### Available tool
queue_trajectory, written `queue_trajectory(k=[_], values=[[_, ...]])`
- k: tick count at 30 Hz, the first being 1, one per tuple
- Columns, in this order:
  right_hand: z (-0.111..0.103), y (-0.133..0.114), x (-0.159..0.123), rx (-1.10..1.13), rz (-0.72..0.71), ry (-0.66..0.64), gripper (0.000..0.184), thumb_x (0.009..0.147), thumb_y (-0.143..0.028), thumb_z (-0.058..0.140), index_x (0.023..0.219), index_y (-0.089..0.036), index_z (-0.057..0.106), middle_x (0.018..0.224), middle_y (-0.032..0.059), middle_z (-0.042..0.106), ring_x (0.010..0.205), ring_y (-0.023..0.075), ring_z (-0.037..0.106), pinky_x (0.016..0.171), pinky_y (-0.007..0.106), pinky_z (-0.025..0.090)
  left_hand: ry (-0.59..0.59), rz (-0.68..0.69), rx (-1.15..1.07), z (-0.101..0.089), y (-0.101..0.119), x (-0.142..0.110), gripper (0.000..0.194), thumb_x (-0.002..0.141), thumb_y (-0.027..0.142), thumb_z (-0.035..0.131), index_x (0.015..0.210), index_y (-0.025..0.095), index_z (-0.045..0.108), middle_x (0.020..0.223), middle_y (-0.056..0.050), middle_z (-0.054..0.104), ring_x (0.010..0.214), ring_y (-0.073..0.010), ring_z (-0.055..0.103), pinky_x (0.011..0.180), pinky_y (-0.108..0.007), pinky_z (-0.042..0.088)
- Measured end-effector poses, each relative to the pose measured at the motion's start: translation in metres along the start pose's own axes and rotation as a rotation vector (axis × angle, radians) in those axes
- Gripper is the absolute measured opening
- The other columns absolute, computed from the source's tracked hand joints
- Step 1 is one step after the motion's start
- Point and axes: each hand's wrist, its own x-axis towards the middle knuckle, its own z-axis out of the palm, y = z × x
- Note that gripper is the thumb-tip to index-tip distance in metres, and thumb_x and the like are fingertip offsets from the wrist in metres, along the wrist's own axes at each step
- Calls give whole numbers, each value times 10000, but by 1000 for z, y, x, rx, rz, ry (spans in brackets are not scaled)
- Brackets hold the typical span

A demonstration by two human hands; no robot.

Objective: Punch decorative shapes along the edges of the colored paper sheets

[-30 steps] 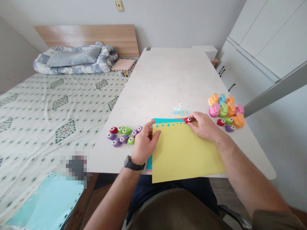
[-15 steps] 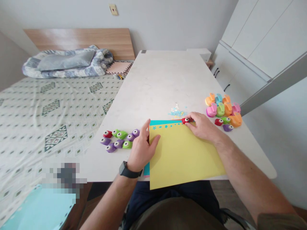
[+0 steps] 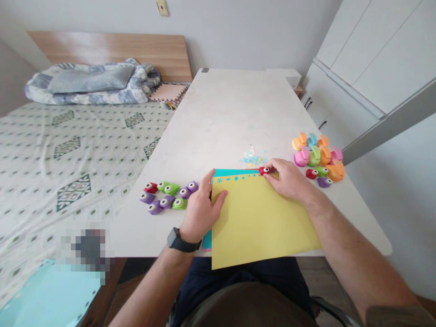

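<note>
A yellow sheet of paper (image 3: 259, 218) lies in front of me, with a row of small cut-out shapes along its far edge; blue paper (image 3: 225, 173) shows beneath it. My left hand (image 3: 202, 209), wearing a black watch, holds the yellow sheet's left edge, thumb on top and the other fingers at the side and partly hidden. At the far edge my right hand (image 3: 286, 179) is closed around a small red craft punch (image 3: 264, 170), which sits over the paper's edge. Tiny paper cut-outs (image 3: 252, 159) are scattered just beyond the sheet.
Several small purple, green and red punches (image 3: 166, 201) stand left of my left hand. More punches, including larger orange and pink ones (image 3: 325, 156), cluster on the right. The white table (image 3: 235, 109) stands beside a bed (image 3: 98, 131). Light-blue punched paper (image 3: 51, 295) lies at lower left.
The view has shifted slightly. Both hands, the yellow sheet and the red punch keep nearly the same places.
</note>
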Motion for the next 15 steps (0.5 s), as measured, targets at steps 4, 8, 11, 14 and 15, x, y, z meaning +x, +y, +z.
queue_trajectory(k=[4, 8, 11, 14, 15], values=[[-1, -1, 0, -3, 1, 5, 144, 896, -200, 659, 1031, -247, 676, 1034, 70, 756, 970, 270, 695, 832, 396, 529, -3, 6, -17, 1, -1, 0, 672, 947, 356, 637, 1553, 212, 387, 909, -44, 744, 693, -193, 687, 634, -297, 522], [0, 0, 0, 7, 1, 11, 148, 896, -201, 659, 1035, -250, 674, 1032, 67, 757, 969, 273, 698, 835, 402, 536, -1, -2, -49, 1, -2, 0, 684, 938, 354, 650, 1554, 212, 389, 952, -60, 754, 744, -210, 709, 668, -308, 550], [0, -1, 0, 5, 10, 13, 155, 892, -193, 662, 1035, -253, 673, 1017, 62, 757, 955, 270, 699, 828, 398, 537, 0, -3, -58, 1, -2, 0, 687, 934, 354, 656, 1553, 210, 395, 950, -61, 752, 751, -211, 711, 669, -305, 553], [0, -1, 0, 0, 12, 10, 157, 889, -186, 665, 1030, -252, 672, 1013, 56, 754, 954, 267, 699, 825, 392, 535, 2, -9, -41, 1, -1, 0, 688, 939, 358, 653, 1557, 207, 390, 927, -50, 745, 733, -200, 702, 665, -298, 543], [-1, -2, 0, -1, 11, 9, 155, 888, -185, 665, 1029, -251, 672, 1013, 57, 753, 957, 268, 698, 827, 392, 534, 2, -14, -33, 1, -1, 0, 689, 939, 360, 652, 1558, 207, 390, 924, -48, 744, 728, -198, 699, 667, -298, 541]])
